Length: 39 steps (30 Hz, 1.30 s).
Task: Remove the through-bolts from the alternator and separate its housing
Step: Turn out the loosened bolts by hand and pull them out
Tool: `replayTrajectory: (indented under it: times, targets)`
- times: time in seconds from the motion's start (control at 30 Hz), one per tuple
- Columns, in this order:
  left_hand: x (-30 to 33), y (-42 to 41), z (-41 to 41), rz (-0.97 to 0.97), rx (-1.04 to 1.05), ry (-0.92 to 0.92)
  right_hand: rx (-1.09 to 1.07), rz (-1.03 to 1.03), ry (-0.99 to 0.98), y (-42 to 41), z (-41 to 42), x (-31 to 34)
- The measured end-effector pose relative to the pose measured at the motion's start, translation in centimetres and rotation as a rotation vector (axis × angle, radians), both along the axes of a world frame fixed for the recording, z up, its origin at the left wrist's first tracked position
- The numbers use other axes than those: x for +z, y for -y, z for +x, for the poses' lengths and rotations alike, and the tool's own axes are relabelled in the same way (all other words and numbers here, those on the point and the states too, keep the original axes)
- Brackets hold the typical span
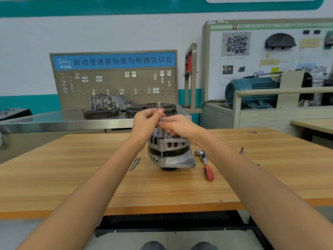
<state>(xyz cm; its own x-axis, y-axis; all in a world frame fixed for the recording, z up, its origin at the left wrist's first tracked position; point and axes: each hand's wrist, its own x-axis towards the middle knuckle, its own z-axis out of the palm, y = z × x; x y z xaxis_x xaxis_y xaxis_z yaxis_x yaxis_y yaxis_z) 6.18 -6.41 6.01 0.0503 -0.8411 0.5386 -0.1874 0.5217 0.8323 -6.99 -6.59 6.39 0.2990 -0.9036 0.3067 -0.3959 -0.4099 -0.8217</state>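
The silver alternator [171, 154] stands upright on the wooden table [90, 177], pulley end down. A slim metal socket extension [159, 107] stands vertically over a through-bolt on its near-left upper rim. My left hand [146, 123] grips the upper part of this tool. Just to the right, my right hand [177, 126] pinches the tool's lower shaft above the housing. Two removed through-bolts [134, 163] lie on the table left of the alternator.
A ratchet with a red handle [206, 165] lies right of the alternator. A small bit [241, 150] stands farther right. Behind the table is a steel bench with a clutch plate [151, 109], a ring gear [100, 113] and a pegboard.
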Motion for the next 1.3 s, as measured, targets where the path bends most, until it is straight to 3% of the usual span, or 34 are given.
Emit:
replayTrajectory:
  times: [0.17,0.4,0.67,0.93,1.3]
  targets:
    - [0.4,0.2,-0.2,0.019,0.118,0.001,-0.029,0.002,-0.033,-0.2,0.6,0.0]
    - [0.4,-0.1,0.0,0.025,0.068,-0.005,-0.081,-0.021,-0.023,-0.1,0.7,-0.2]
    - [0.7,-0.1,-0.8,0.01,0.172,-0.045,-0.012,0.022,0.019,-0.4,0.4,0.0]
    - [-0.1,-0.1,-0.2,0.011,0.06,-0.067,-0.078,-0.05,-0.003,-0.6,0.7,-0.2]
    - [0.6,0.1,-1.1,0.0,0.169,-0.038,-0.119,-0.025,0.009,-0.3,0.4,0.1]
